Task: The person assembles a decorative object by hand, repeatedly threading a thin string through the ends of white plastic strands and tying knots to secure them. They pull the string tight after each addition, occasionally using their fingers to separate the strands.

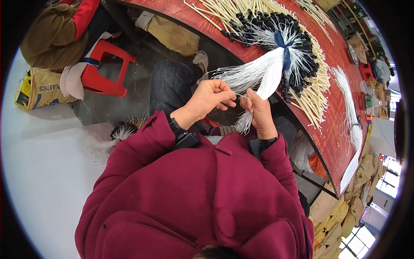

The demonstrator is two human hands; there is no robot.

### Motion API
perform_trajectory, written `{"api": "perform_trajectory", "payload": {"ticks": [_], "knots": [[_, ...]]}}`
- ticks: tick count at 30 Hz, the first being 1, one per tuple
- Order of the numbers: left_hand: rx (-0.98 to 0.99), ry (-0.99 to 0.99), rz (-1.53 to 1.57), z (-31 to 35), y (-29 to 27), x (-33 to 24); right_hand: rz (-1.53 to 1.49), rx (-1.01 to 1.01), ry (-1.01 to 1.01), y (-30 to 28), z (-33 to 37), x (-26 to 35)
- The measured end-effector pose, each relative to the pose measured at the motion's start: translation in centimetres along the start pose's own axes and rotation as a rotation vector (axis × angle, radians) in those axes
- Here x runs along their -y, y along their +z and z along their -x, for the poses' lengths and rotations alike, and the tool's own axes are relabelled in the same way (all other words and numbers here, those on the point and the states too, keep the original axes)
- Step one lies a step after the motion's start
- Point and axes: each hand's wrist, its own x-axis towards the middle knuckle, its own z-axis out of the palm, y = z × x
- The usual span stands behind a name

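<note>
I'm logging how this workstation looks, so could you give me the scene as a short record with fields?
Left hand: pinching a thin white thread
Right hand: closed on white threads, their ends hanging below it
Nearest bundle: long white threads with a dark blue tie
Around the tie: a fan of pale sticks with black ends
Table: red top, curved by the lens
Table's right side: another white bundle
Left background: red stool
</note>
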Motion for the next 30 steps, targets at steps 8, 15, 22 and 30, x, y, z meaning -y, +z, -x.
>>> {"api": "perform_trajectory", "payload": {"ticks": [8, 15, 22, 30], "knots": [[-0.036, -0.102, 0.305, -0.1, -0.8, 0.7, 0.059, -0.018, 0.0, -0.1, -0.1, 0.1], [-0.107, -0.147, 0.412, -0.2, -1.1, 0.9, -0.003, -0.017, -0.015, -0.7, -0.2, -0.3], [-0.112, -0.188, 0.416, 0.0, -1.3, 0.3, 0.054, -0.006, 0.008, -0.3, 0.0, 0.3], [-0.032, -0.012, -0.071, -0.3, -1.0, 0.2, 0.043, 0.014, 0.012, -0.2, 0.1, 0.5]]}}
